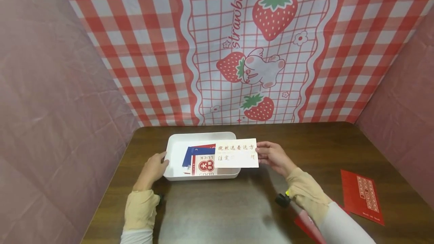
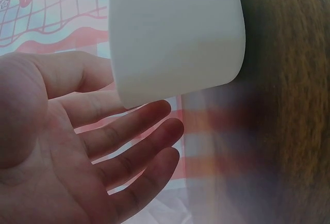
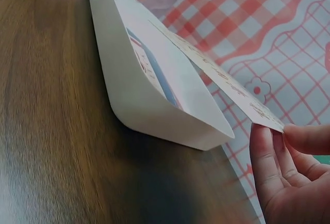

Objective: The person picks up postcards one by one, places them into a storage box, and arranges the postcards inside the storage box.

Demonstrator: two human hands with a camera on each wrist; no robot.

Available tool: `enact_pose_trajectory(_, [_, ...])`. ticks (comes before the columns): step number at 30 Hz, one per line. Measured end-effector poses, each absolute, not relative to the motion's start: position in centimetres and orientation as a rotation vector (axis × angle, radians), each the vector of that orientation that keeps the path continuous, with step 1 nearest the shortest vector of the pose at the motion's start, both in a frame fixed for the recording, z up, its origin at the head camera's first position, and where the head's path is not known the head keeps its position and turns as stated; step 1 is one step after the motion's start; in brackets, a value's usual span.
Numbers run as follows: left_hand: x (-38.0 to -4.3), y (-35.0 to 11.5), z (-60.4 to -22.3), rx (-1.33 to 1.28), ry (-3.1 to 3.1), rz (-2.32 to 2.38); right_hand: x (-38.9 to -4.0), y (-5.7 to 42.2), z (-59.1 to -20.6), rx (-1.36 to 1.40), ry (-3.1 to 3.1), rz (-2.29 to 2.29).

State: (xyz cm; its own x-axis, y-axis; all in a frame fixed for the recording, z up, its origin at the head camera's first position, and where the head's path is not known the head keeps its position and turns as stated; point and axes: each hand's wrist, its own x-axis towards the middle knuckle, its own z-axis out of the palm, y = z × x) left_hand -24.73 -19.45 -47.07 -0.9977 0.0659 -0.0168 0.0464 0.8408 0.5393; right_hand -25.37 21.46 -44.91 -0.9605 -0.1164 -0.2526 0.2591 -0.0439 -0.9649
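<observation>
The right hand point(image 1: 275, 157) pinches a cream rectangular paper card point(image 1: 236, 153) by its end, above the shallow white plastic tray point(image 1: 200, 137). The left hand point(image 1: 153, 169), fingers relaxed and open, rests against the tray's left side on the dark wooden table point(image 1: 305, 142).

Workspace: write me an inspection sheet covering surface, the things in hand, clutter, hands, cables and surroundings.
Surface: dark wooden table, glossy.
Things in hand: cream envelope with printed characters, held over the right end of the white tray; a blue card and a red and white envelope lie inside the tray.
Clutter: red envelope flat on the table at right; another red piece partly under the right forearm.
Hands: left hand open, fingers against the tray's left end; right hand pinches the cream envelope's right edge.
Cables: nothing seen.
Surroundings: strawberry-print checked backdrop behind, pink sheets on both sides.
</observation>
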Motion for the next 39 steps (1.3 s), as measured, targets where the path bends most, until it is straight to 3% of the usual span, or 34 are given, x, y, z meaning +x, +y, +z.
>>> enact_pose_trajectory(29, [-24.5, -19.3, -47.0, 0.075, 2.968, 0.846, -26.6, 15.0, -45.1, 0.087, 1.917, -2.123])
enact_pose_trajectory(39, [-24.7, -19.3, -46.8, 0.066, 2.954, 0.851, -26.3, 14.6, -44.9, -0.036, 2.109, -1.867])
